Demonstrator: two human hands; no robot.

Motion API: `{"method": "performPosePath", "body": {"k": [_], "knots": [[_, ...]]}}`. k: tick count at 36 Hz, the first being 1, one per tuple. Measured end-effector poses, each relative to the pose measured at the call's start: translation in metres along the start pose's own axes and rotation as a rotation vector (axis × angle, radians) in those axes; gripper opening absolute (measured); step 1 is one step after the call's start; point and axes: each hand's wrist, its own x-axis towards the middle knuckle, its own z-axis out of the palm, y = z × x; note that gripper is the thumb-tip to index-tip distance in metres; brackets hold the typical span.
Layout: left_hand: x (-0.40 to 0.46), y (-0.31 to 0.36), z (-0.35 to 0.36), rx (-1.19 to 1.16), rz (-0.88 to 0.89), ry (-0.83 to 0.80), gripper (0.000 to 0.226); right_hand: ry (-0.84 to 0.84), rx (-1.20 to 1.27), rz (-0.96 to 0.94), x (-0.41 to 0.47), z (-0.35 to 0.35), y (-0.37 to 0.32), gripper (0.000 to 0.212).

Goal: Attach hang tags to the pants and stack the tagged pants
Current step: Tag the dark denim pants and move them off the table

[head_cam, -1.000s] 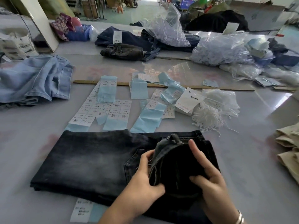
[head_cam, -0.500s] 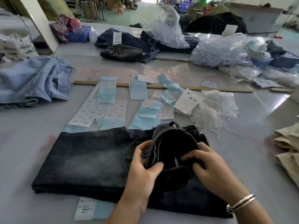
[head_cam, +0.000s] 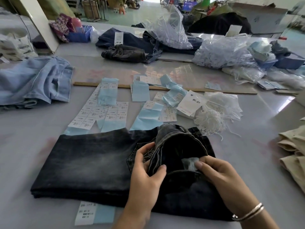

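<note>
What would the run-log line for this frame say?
stage: checking inner label | left hand: grips folded-back waistband of black jeans | right hand: pinches white inner label | hang tag: not yet attached

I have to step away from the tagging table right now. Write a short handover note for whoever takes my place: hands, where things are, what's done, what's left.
Left hand: grips the opened waistband of the black jeans, holding it up.
Right hand: pinches a small whitish label inside the waistband.
The jeans lie folded on the table in front of you. Label sheets and white strings lie just beyond them; one label strip sits at the near edge.
Done: waistband opened, inner label found.
Left: no hang tag shows on these jeans yet; attach one, then stack them.
</note>
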Motion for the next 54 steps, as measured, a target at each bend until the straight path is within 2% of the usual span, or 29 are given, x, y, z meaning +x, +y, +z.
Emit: {"method": "performPosePath", "body": {"k": [5, 8, 10, 14, 16, 19, 21, 22, 25, 29, 32, 35, 36, 38, 40, 41, 43, 45, 47, 50, 54], "knots": [[-0.001, -0.003, -0.006, -0.157, -0.094, 0.015, 0.058, -0.046, 0.346, 0.034, -0.004, 0.012, 0.016, 0.022], [-0.001, -0.005, -0.008, -0.174, -0.117, 0.007, 0.056, -0.089, 0.508, 0.061, -0.005, 0.015, 0.022, 0.037], [-0.001, -0.006, -0.008, -0.172, -0.118, 0.003, 0.056, -0.098, 0.506, 0.056, -0.006, 0.015, 0.022, 0.044], [0.0, -0.007, -0.009, -0.176, -0.115, 0.0, 0.058, -0.096, 0.494, 0.036, -0.005, 0.013, 0.021, 0.044], [0.001, -0.007, -0.01, -0.186, -0.115, 0.008, 0.058, -0.1, 0.497, 0.022, -0.005, 0.014, 0.02, 0.037], [0.001, -0.006, -0.013, -0.255, -0.141, 0.029, 0.057, -0.129, 0.533, -0.003, -0.006, 0.016, 0.016, 0.013], [0.003, -0.005, -0.014, -0.326, -0.178, 0.049, 0.055, -0.131, 0.527, -0.003, -0.005, 0.018, 0.016, 0.019], [0.004, -0.005, -0.014, -0.342, -0.196, 0.059, 0.054, -0.124, 0.497, -0.002, -0.005, 0.018, 0.016, 0.023], [0.005, -0.006, -0.013, -0.353, -0.249, 0.08, 0.052, -0.1, 0.386, -0.026, -0.002, 0.018, 0.015, 0.012], [0.006, -0.004, -0.014, -0.314, -0.316, 0.03, 0.046, -0.071, 0.24, -0.027, -0.001, 0.014, 0.017, 0.019], [0.012, 0.001, -0.018, -0.165, -0.338, -0.222, 0.038, -0.021, 0.226, 0.082, 0.0, 0.002, 0.018, 0.016], [0.026, 0.007, -0.019, 0.169, -0.208, -0.453, 0.04, 0.057, 0.273, 0.313, 0.002, -0.017, 0.023, 0.035], [0.034, 0.007, -0.017, 0.304, -0.119, -0.456, 0.039, 0.065, 0.284, 0.401, 0.002, -0.025, 0.023, 0.035], [0.053, 0.003, -0.015, 0.54, 0.082, -0.344, 0.029, 0.072, 0.243, 0.533, 0.004, -0.039, 0.025, 0.028], [0.074, -0.009, -0.016, 0.875, 0.271, -0.27, 0.03, 0.09, 0.093, 0.582, 0.009, -0.054, 0.029, 0.025], [0.082, -0.017, -0.018, 1.059, 0.32, -0.277, 0.038, 0.114, 0.012, 0.567, 0.014, -0.06, 0.029, 0.027], [0.093, -0.034, -0.023, 1.329, 0.309, -0.344, 0.051, 0.202, -0.127, 0.453, 0.031, -0.068, 0.026, 0.03], [0.095, -0.047, -0.027, 1.46, 0.295, -0.38, 0.056, 0.325, -0.257, 0.265, 0.057, -0.069, 0.019, 0.032], [0.093, -0.055, -0.027, 1.483, 0.315, -0.358, 0.059, 0.38, -0.399, 0.059, 0.088, -0.062, 0.01, 0.026], [0.089, -0.057, -0.028, 1.497, 0.322, -0.325, 0.062, 0.3, -0.636, -0.136, 0.138, -0.04, 0.003, 0.016], [0.079, -0.059, -0.03, 1.481, 0.318, -0.299, 0.067, 0.094, -1.085, -0.119, 0.202, -0.017, 0.003, 0.037]]}}
